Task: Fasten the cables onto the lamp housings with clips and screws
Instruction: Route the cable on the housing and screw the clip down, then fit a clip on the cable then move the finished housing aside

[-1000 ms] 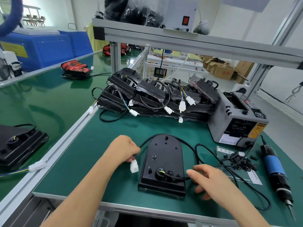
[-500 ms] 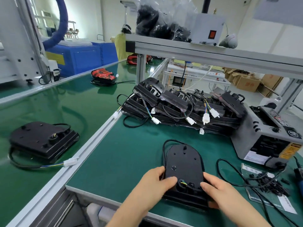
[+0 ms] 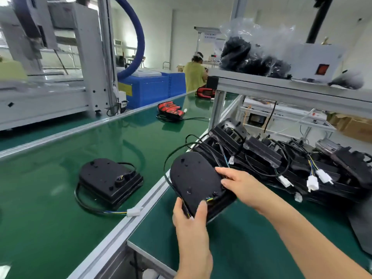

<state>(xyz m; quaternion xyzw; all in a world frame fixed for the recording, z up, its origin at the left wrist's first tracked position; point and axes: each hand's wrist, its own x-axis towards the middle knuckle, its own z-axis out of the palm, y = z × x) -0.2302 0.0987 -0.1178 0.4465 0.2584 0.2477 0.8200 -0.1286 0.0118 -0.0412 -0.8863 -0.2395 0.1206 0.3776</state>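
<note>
I hold a black lamp housing (image 3: 194,178) lifted off the green bench, its back side up and its rounded end pointing away to the left. My left hand (image 3: 191,216) grips its near edge, thumb on top. My right hand (image 3: 239,183) grips its right side. Its black cable (image 3: 171,156) loops around the far end, and coloured wires show at the near edge by my left thumb. The screwdriver, clips and screws are out of view.
A pile of black lamp housings (image 3: 281,158) with white connectors lies right behind. Another housing (image 3: 109,180) with its cable lies on the green conveyor (image 3: 50,208) to the left, past an aluminium rail (image 3: 141,210). A person in yellow (image 3: 194,75) works far back.
Both hands took hold of the housing and raised it off the bench, carrying it left toward the conveyor. My head turned left, so the tape dispenser and screwdriver left the view.
</note>
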